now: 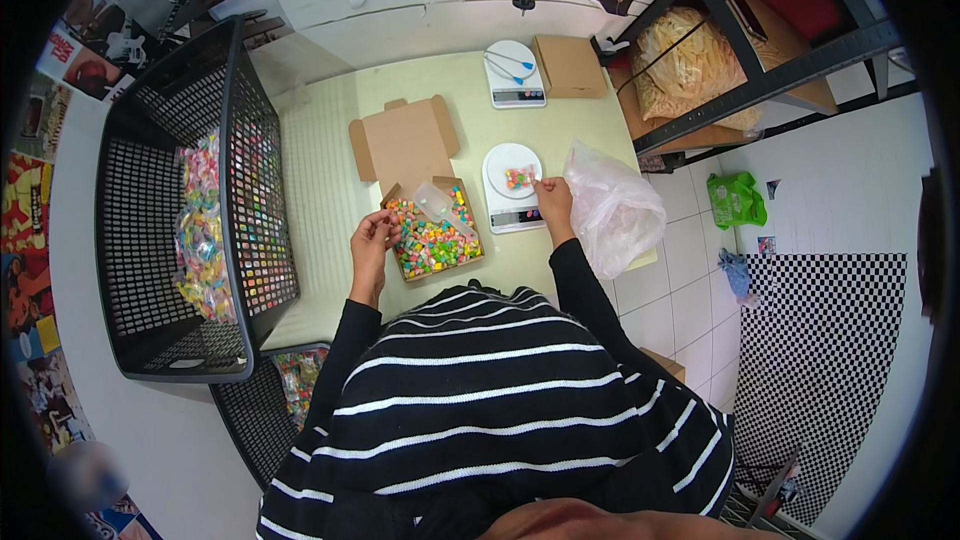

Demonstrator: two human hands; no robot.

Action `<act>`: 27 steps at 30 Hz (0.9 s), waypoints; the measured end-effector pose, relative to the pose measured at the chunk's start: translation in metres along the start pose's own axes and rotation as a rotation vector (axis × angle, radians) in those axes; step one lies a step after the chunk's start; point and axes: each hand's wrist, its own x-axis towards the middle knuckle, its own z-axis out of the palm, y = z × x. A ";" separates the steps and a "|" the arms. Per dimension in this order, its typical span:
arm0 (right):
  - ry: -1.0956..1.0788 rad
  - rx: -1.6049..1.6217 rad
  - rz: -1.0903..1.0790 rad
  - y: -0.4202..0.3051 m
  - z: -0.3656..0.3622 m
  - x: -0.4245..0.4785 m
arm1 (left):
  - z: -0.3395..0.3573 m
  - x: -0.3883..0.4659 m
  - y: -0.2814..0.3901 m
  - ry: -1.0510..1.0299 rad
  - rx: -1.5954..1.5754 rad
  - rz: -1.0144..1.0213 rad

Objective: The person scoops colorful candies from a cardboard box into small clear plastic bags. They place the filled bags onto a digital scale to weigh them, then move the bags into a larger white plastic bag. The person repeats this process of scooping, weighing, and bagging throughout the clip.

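Note:
My right hand is at the right side of a white digital kitchen scale, its fingertips pinching the edge of a small clear bag of colourful candies on the round plate. My left hand hovers at the left rim of an open cardboard box, fingers bent together; whether a candy is between them I cannot tell. Loose multicoloured candies fill that box. A translucent plastic scoop lies on top of them, its handle towards the lower right.
Right of the scale lies a crumpled clear plastic bag. Farther back are a second scale with two blue-tipped sticks and a closed cardboard box. At left, a black plastic basket holds several filled candy bags; another basket sits lower.

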 end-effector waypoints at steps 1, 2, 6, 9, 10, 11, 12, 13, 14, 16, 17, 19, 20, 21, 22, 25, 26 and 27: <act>-0.002 0.001 0.020 0.000 0.000 0.000 | -0.001 0.000 -0.001 0.000 -0.001 -0.001; 0.006 -0.019 0.006 0.000 -0.002 0.001 | -0.001 0.000 -0.001 -0.001 -0.001 0.001; 0.021 -0.011 -0.106 -0.004 -0.015 0.003 | 0.002 -0.002 0.001 -0.014 0.011 0.008; -0.029 0.140 -0.260 -0.025 -0.028 0.000 | 0.009 -0.002 0.001 -0.052 0.048 0.045; -0.056 0.206 -0.315 -0.038 -0.033 -0.005 | 0.011 -0.003 0.000 -0.066 0.066 0.062; -0.136 0.280 -0.327 -0.051 -0.037 -0.010 | 0.014 -0.003 -0.002 -0.095 0.077 0.068; -0.214 0.355 -0.339 -0.065 -0.043 -0.017 | 0.018 -0.002 -0.003 -0.127 0.090 0.075; -0.291 0.429 -0.351 -0.073 -0.046 -0.020 | 0.024 -0.002 -0.001 -0.160 0.103 0.083; -0.368 0.468 -0.322 -0.081 -0.047 -0.024 | 0.029 -0.002 -0.001 -0.195 0.134 0.079; -0.529 0.546 -0.260 -0.096 -0.047 -0.032 | 0.039 0.000 -0.002 -0.294 0.283 0.231; -0.587 0.547 -0.250 -0.102 -0.047 -0.038 | 0.044 0.001 -0.003 -0.342 0.358 0.306; -0.696 0.548 -0.229 -0.119 -0.049 -0.055 | 0.058 -0.001 0.004 -0.447 0.241 0.223; -0.716 0.558 -0.258 -0.121 -0.047 -0.060 | 0.066 -0.007 0.014 -0.484 0.207 0.160; -0.756 0.551 -0.237 -0.127 -0.047 -0.067 | 0.071 -0.012 0.021 -0.514 0.173 0.095; -0.796 0.544 -0.215 -0.134 -0.050 -0.074 | 0.072 -0.011 0.018 -0.504 0.108 0.036; -0.849 0.539 -0.214 -0.139 -0.048 -0.083 | 0.074 -0.018 0.031 -0.550 0.077 -0.059; -0.848 0.538 -0.219 -0.139 -0.047 -0.086 | 0.072 -0.017 0.028 -0.542 0.098 -0.048; -0.851 0.536 -0.224 -0.140 -0.046 -0.089 | 0.070 -0.017 0.025 -0.529 0.119 -0.037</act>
